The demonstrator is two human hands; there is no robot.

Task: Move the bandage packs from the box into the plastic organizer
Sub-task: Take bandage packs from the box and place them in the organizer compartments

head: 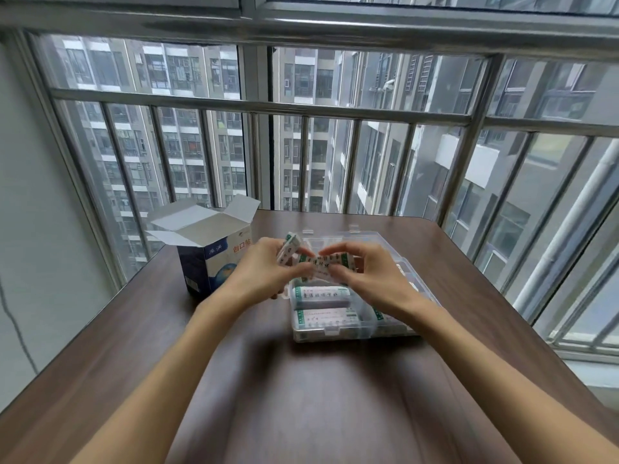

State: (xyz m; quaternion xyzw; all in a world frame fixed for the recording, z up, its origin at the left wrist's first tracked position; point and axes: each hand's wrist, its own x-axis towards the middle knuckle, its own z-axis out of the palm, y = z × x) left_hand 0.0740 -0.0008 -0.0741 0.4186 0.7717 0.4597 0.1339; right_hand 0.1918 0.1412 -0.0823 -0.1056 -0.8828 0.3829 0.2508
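Both hands are raised together over the middle of the frame, above the far end of the plastic organizer (351,316). The left hand (264,269) grips a small bunch of bandage packs (288,251), white with green edges and dark print; how many are in it I cannot tell. The right hand (361,272) pinches one end of a single pack (323,264) that stretches between the two hands. In the clear organizer, two filled compartments show at its near left, each with white, green-ended packs lying flat, and another partly shows to the right. One blue-and-white box (209,259) stands with its flaps open, left of the hands on the brown desk (301,396).
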